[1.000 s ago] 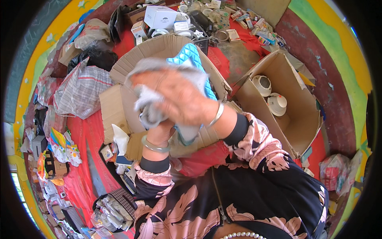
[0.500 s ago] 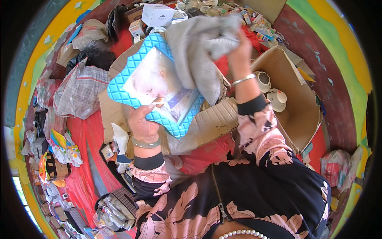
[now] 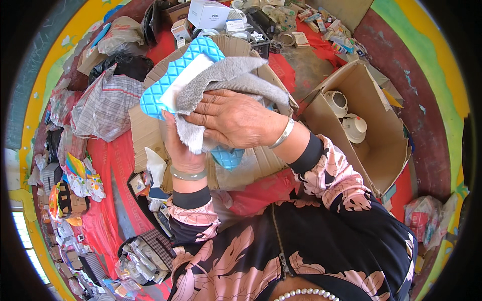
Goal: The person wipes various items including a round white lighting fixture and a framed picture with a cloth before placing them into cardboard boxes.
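A light-blue picture frame [image 3: 176, 75] with a quilted, star-like border is tilted above an open cardboard box. My left hand [image 3: 183, 150] grips its lower left edge, fingers partly behind it. Over the frame's face, my right hand [image 3: 233, 116] presses a grey cloth [image 3: 221, 75] flat, the fingers lying close together on it. Two tails of the cloth stick out to the right. Most of the picture is hidden under cloth and hand. A lower corner of the blue border shows below my right hand.
Below the frame is the cardboard box [image 3: 256, 168] with spread flaps. To the right, another carton [image 3: 384, 135] holds two white cup-like pieces [image 3: 353, 128]. A plaid bag [image 3: 108, 108] sits at left, and small boxes [image 3: 210, 14] crowd the far side. Red sheeting [image 3: 113, 200] covers the floor at left.
My right hand has come down and left from beyond the frame, laying the cloth over the picture. My left hand still holds the frame, which has shifted only slightly.
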### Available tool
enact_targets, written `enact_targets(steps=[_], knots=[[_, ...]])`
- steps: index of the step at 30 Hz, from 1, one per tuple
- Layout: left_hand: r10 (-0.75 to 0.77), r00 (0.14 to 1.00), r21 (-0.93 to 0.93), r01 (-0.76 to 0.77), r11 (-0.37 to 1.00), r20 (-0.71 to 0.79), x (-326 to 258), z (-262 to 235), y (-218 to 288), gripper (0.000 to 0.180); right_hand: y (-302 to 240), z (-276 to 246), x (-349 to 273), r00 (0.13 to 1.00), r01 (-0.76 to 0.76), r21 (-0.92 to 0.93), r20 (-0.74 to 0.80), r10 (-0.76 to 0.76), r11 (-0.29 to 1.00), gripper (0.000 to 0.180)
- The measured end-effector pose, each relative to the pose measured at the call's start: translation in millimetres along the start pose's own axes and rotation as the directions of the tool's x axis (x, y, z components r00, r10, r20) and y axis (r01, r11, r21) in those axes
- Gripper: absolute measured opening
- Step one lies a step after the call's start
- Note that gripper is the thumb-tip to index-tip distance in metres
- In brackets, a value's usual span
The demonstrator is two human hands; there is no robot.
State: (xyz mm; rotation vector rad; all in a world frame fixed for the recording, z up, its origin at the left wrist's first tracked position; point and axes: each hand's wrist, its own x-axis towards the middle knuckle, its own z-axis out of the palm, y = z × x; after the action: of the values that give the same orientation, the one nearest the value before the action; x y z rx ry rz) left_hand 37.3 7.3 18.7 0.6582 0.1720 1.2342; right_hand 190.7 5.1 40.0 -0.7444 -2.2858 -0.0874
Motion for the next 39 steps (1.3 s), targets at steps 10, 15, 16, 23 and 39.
enact_targets(steps=[10,15,16,23,39], knots=[[-0.031,0.999,0.077,0.030,0.997,0.013,-1.9,-11.0,-11.4,0.053,14.4,7.5,-4.4,0.984,-0.111,-0.169,-0.157,0.084,0.979,0.042],[-0.047,0.998,0.134,0.040,0.990,0.052,1.8,-7.9,-3.4,0.060,29.2,0.4,-8.6,0.946,-0.279,-0.256,-0.240,0.219,0.925,0.040],[-0.057,0.998,0.126,0.052,0.991,0.038,2.4,-10.5,-1.9,0.060,30.4,3.2,-9.7,0.948,-0.264,-0.247,-0.245,0.204,0.932,0.041],[0.194,0.975,0.205,-0.169,0.964,-0.111,2.4,-4.2,15.3,0.059,19.6,13.7,-35.9,0.991,-0.135,-0.180,-0.011,0.135,0.974,0.039],[0.208,0.978,0.254,-0.196,0.947,-0.017,4.0,6.5,18.9,0.062,-1.9,2.7,-23.6,0.990,-0.041,-0.064,0.134,0.049,0.997,0.038]])
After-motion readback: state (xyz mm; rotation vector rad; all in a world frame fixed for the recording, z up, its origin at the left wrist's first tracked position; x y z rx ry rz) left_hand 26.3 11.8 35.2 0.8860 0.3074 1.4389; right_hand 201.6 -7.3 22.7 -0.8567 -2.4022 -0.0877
